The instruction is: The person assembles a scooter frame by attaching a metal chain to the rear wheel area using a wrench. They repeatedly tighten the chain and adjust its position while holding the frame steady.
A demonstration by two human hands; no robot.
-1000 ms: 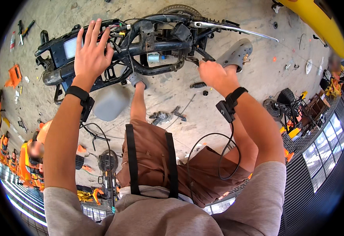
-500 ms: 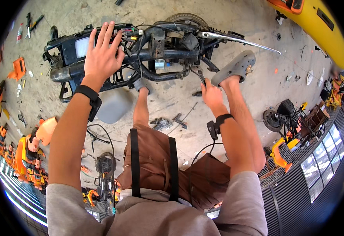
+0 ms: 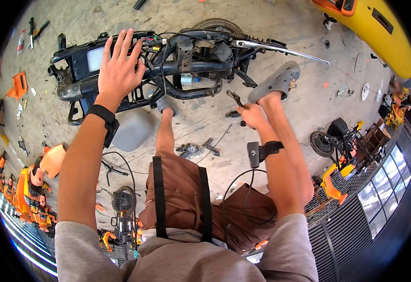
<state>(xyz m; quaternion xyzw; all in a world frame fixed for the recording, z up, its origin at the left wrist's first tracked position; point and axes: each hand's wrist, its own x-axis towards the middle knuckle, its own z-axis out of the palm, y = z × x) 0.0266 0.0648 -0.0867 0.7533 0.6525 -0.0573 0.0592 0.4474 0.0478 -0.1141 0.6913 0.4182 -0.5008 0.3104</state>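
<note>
Two bare hands are working over a stripped black scooter frame (image 3: 168, 70) lying on its side on the concrete floor (image 3: 205, 127). The left hand (image 3: 118, 70) is spreading wide, fingers fanned, palm resting on the frame's tubes near its left end. The right hand (image 3: 252, 115) is closing around a small dark hand tool (image 3: 236, 99), just right of the frame's lower tube and beside the person's raised foot in a grey clog (image 3: 275, 81).

Open floor is lying between the frame and the person's brown shorts (image 3: 182, 202), broken only by a cluster of small loose metal parts (image 3: 198, 149) and a grey plastic cover (image 3: 132, 129) just under the left wrist. A long chrome lever (image 3: 280, 48) is jutting from the frame toward the right. Orange body panels (image 3: 31, 183) are crowding the left edge, a yellow body shell (image 3: 379, 33) is filling the upper right corner, and a dark wheel and motor parts (image 3: 335, 136) are sitting well right.
</note>
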